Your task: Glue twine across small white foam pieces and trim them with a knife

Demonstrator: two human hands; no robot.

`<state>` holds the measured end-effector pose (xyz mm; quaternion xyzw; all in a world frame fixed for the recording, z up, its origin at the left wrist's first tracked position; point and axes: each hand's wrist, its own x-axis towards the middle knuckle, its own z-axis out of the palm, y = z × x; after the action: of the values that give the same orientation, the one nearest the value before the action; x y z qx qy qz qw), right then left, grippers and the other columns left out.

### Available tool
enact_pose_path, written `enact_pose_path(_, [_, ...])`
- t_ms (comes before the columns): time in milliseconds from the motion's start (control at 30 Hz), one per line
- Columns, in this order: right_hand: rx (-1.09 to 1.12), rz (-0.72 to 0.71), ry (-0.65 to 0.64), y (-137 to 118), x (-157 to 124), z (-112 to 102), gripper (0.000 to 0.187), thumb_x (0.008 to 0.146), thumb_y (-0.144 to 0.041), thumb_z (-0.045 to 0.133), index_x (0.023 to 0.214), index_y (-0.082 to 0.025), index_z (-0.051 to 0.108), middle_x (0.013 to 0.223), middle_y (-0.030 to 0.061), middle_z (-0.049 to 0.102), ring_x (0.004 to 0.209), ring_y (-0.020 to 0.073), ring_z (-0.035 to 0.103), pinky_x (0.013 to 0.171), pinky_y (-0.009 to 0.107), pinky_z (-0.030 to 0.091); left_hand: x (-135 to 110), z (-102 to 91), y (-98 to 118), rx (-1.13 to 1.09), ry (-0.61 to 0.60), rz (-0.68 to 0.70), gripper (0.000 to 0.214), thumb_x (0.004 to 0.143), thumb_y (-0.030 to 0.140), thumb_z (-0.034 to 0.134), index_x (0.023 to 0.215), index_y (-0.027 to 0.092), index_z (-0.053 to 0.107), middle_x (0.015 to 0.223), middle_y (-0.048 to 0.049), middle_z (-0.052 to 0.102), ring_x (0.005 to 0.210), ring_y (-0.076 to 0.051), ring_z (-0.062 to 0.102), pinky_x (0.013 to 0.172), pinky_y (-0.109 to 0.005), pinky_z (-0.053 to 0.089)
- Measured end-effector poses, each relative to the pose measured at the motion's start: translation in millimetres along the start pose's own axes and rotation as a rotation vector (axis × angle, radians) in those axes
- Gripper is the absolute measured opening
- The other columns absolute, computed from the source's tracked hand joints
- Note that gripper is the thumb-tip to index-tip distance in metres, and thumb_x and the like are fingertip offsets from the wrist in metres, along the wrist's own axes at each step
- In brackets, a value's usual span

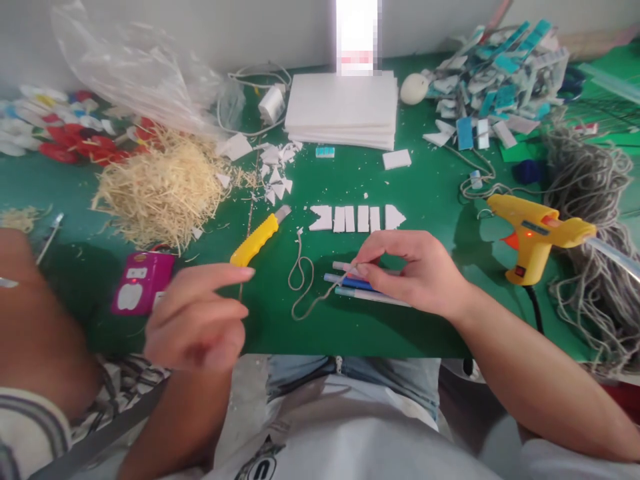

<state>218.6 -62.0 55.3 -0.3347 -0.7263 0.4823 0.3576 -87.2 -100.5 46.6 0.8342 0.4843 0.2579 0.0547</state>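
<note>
My right hand (413,270) pinches one end of a grey string (301,277) that loops over the green table (350,180). Under that hand lie three pens (353,283) side by side. My left hand (197,320) hovers near the table's front edge, index finger stretched out, other fingers loosely curled, holding nothing that I can see. A yellow utility knife (257,240) lies just beyond its fingertip. A row of small white foam pieces (356,218) sits beyond the string.
A yellow glue gun (535,237) stands at the right beside a tangle of grey yarn (595,233). Straw pile (160,190), pink box (143,283), stacked white foam sheets (345,110), blue-white scraps (500,67), a plastic bag (135,73). Another person's arm (40,327) at left.
</note>
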Motion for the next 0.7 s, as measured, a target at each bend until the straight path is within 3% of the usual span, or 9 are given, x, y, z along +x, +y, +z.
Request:
enact_pose_path(200, [-0.049, 0.005, -0.031, 4, -2, 2, 0.013, 0.093, -0.018, 0.070, 0.084, -0.019, 0.079, 0.082, 0.0038, 0.082, 0.069, 0.0132, 0.072, 0.061, 0.025, 0.056, 0, 6.8, -26, 0.115, 0.008, -0.226, 0.034, 0.088, 0.038, 0.086, 0.119, 0.028, 0.078, 0.092, -0.0042, 0.074, 0.083, -0.025, 0.069, 0.069, -0.032, 0.051])
enact_pose_path(400, [-0.063, 0.077, 0.068, 6, 3, 5, 0.014, 0.088, -0.018, 0.068, 0.077, -0.020, 0.076, 0.073, 0.0012, 0.078, 0.064, 0.0123, 0.068, 0.062, 0.025, 0.054, 1, 15.9, -39, 0.125, 0.138, -0.230, 0.024, 0.078, 0.016, 0.075, 0.098, 0.027, 0.080, 0.077, -0.0005, 0.066, 0.061, -0.019, 0.050, 0.054, -0.031, 0.032])
enact_pose_path(500, [-0.088, 0.151, 0.194, 8, 6, 7, 0.013, 0.084, -0.020, 0.068, 0.072, -0.021, 0.073, 0.071, 0.0012, 0.077, 0.062, 0.0133, 0.066, 0.060, 0.026, 0.053, 14, 14.0, -33, -0.021, 0.172, -0.214, 0.012, 0.092, 0.018, 0.072, 0.101, 0.025, 0.078, 0.072, 0.0024, 0.066, 0.058, -0.013, 0.051, 0.051, -0.027, 0.040])
enact_pose_path(600, [-0.096, 0.237, 0.283, 11, 7, 7, 0.012, 0.083, -0.025, 0.069, 0.072, -0.022, 0.073, 0.070, 0.0022, 0.077, 0.062, 0.0150, 0.066, 0.058, 0.027, 0.052, 39, 13.1, -24, -0.259, 0.095, -0.227, 0.024, 0.112, 0.030, 0.059, 0.130, 0.020, 0.073, 0.079, 0.0006, 0.076, 0.056, -0.011, 0.063, 0.051, -0.023, 0.053])
enact_pose_path(700, [-0.105, 0.285, 0.310, 13, 8, 6, 0.012, 0.082, -0.028, 0.070, 0.072, -0.022, 0.074, 0.068, 0.0016, 0.075, 0.060, 0.0153, 0.064, 0.057, 0.028, 0.050, 70, 19.3, -16, -0.764, -0.052, -0.345, 0.024, 0.107, 0.025, 0.064, 0.129, 0.017, 0.070, 0.108, -0.0092, 0.083, 0.065, -0.012, 0.070, 0.049, -0.022, 0.054])
